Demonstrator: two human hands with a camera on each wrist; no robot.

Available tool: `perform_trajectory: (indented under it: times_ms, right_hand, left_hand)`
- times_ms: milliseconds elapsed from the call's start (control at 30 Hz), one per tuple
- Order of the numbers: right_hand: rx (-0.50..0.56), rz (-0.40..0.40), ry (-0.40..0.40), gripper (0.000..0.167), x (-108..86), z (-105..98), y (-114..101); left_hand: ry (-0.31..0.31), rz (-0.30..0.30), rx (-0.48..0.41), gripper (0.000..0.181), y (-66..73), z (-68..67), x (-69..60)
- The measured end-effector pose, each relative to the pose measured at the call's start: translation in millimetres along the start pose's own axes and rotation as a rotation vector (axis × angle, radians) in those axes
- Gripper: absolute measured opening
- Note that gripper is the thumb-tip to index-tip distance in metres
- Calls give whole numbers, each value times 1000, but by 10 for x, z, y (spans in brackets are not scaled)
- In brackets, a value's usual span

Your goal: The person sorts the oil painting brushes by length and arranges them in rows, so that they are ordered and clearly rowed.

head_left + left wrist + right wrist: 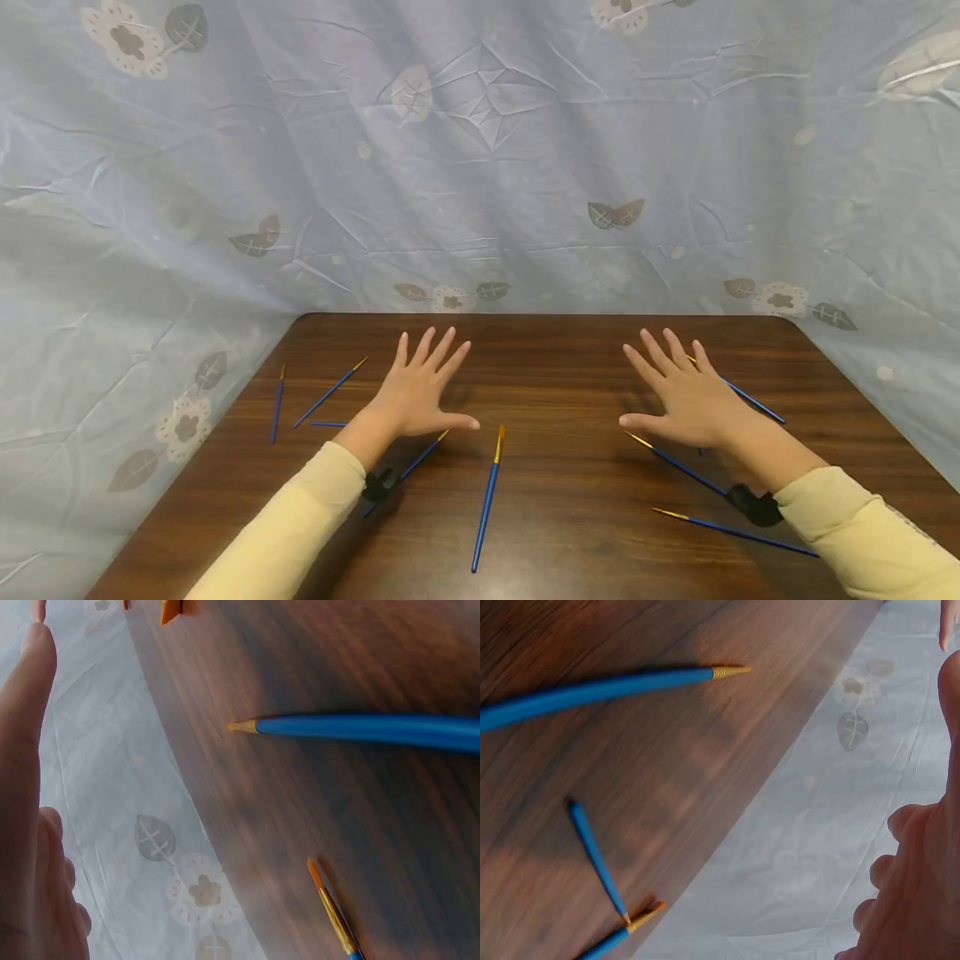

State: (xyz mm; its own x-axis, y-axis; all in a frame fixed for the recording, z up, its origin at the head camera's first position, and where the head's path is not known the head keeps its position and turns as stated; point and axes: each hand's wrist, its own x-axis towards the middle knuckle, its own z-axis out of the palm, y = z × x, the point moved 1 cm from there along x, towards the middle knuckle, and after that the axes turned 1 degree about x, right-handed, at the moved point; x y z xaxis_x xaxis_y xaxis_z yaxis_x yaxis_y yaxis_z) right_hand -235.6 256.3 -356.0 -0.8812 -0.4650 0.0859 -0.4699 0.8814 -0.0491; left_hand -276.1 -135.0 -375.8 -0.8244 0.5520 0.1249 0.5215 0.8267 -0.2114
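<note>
My left hand [422,395] hovers over the table with its fingers spread and holds nothing. Beneath its wrist lies a blue paintbrush [423,458], and another brush [327,424] is partly hidden by the forearm. On the other side, my right hand [690,404] is likewise spread and holding nothing. A paintbrush [686,469] passes below its wrist; a further brush [752,400] is partly covered by its fingers. Between the hands lies a larger flat-tipped brush [487,508]. The right wrist view shows two brushes, one thin [596,859], meeting near their tips.
Two more paintbrushes, one upright in view [277,406] and one slanted [330,392], lie at the table's left. Another brush [738,530] is at the front right. A floral cloth [487,167] surrounds the brown table [555,358]. Each wrist wears a black camera mount [382,485].
</note>
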Motion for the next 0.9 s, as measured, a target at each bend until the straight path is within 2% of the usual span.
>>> perform_trajectory:
  times_ms: [333, 533, 667, 900]
  right_hand:
    - [37, -34, 68, 94, -140, -77, 129]
    - [117, -44, 70, 91, -236, -157, 301]
    - [169, -19, 76, 90, -308, -189, 428]
    - [236, 25, 75, 91, -441, -137, 679]
  left_hand:
    - [69, 54, -20, 112, -78, -6, -123]
    - [65, 99, -134, 108, -147, -26, -198]
    - [53, 104, -202, 106, -183, -33, -256]
    - [51, 124, -311, 107, -146, -1, -353]
